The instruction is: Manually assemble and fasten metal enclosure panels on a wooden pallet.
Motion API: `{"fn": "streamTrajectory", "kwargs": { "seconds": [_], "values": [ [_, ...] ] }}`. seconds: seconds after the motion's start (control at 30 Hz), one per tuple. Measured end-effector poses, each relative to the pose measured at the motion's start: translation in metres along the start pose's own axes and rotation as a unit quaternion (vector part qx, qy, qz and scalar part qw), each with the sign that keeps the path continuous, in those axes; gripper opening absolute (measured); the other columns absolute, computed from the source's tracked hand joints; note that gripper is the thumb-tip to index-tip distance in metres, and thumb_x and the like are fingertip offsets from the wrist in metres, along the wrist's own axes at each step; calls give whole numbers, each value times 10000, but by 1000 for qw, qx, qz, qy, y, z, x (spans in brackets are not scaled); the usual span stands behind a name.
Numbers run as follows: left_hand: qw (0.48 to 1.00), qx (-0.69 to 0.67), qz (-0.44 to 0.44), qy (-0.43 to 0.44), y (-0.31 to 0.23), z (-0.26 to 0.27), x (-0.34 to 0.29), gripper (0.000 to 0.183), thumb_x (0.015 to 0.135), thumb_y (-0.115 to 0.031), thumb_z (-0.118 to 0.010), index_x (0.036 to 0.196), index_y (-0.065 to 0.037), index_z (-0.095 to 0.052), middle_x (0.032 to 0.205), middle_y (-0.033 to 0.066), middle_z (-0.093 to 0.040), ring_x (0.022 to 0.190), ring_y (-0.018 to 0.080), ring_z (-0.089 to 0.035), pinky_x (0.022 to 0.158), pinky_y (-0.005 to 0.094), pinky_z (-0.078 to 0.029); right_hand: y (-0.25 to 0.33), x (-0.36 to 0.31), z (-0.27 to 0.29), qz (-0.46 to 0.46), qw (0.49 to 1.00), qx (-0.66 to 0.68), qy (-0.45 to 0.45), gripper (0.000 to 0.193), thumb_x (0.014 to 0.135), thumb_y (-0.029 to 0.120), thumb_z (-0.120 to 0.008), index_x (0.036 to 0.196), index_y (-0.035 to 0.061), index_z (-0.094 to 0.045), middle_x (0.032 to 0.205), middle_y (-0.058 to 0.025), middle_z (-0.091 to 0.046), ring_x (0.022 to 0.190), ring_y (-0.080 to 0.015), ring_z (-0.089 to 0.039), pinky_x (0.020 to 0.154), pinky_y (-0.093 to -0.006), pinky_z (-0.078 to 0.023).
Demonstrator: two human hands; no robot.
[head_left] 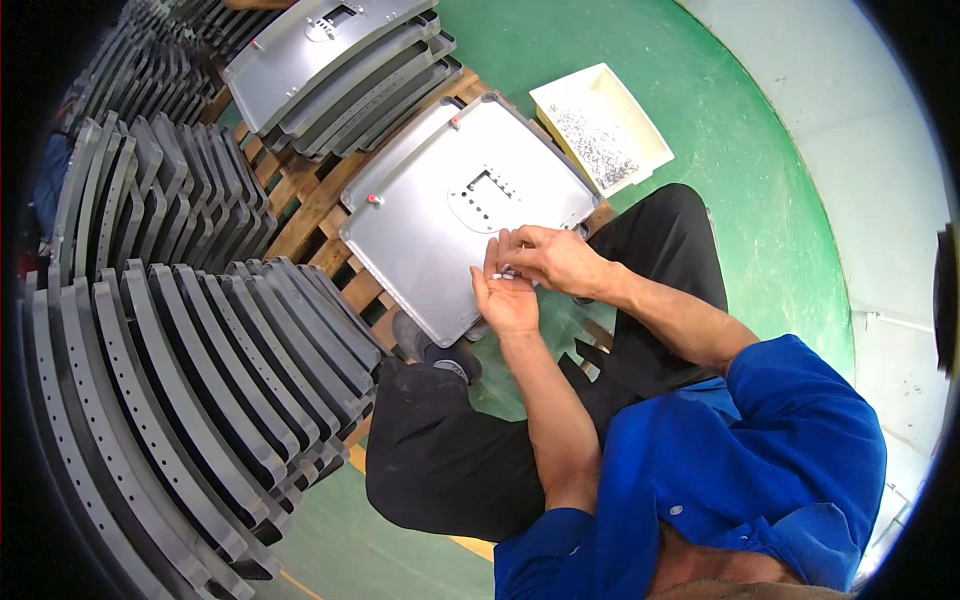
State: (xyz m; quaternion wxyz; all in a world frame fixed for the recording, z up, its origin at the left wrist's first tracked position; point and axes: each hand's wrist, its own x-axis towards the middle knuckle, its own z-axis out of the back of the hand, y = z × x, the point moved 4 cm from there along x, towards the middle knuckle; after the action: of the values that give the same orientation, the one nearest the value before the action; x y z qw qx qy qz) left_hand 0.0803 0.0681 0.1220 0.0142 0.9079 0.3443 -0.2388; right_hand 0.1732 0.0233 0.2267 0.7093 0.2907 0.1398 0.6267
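Observation:
My left hand (512, 305) is palm up over the near edge of a grey sheet-metal panel (415, 240), with a few small pale parts (505, 273) lying in it. Above that palm, my right hand (562, 260) has its fingers pinched together at these parts; whatever sits between its fingertips is too small to make out. The panel lies flat, showing a dark cutout (490, 187) and several small holes around it. Two red pieces, one nearer (374, 199) and one farther (455, 123), stand at its left side.
A white plastic bin (655, 150) with many small metal parts stands on the green floor, right of the panel. Wooden pallets (300, 215) lie beneath. Another panel stack (320, 60) is farther back; rows of grey panels (190, 370) fill the left. My knees flank the work.

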Motion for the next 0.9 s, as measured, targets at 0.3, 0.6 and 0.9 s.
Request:
{"fn": "streamTrajectory", "kwargs": {
  "seconds": [0.3, 0.6, 0.9],
  "values": [
    [999, 32, 14, 3, 1, 10, 0, 492, 1003, -314, -301, 1317, 50, -407, 1384, 208, -432, 1287, 319, -416, 1083, 453, -343, -15, -4, -13, -25, 1000, 17, 6, 195, 811, 124, -615, 979, 28, -646, 955, -138, -612, 856, -305, -632, 713, -380, -529],
    [998, 0, -23, -66, -17, 35, 5, 301, 905, -92, -451, 1156, 63, -511, 997, 132, -589, 890, 242, -565, 747, 333, -488, -140, -34, -38, -211, 974, -59, -54, 115, 786, 58, -610, 867, 8, -675, 849, -186, -653, 762, -357, -639, 706, -415, -514],
    [997, 33, -13, -68, -14, 37, 8, 265, 966, -140, -457, 1142, 36, -548, 875, 73, -552, 772, 181, -509, 659, 286, -437, -166, -51, -77, -204, 966, -155, 26, 117, 753, 38, -539, 738, 4, -649, 783, -197, -618, 743, -365, -656, 671, -430, -547]
  ]
}}
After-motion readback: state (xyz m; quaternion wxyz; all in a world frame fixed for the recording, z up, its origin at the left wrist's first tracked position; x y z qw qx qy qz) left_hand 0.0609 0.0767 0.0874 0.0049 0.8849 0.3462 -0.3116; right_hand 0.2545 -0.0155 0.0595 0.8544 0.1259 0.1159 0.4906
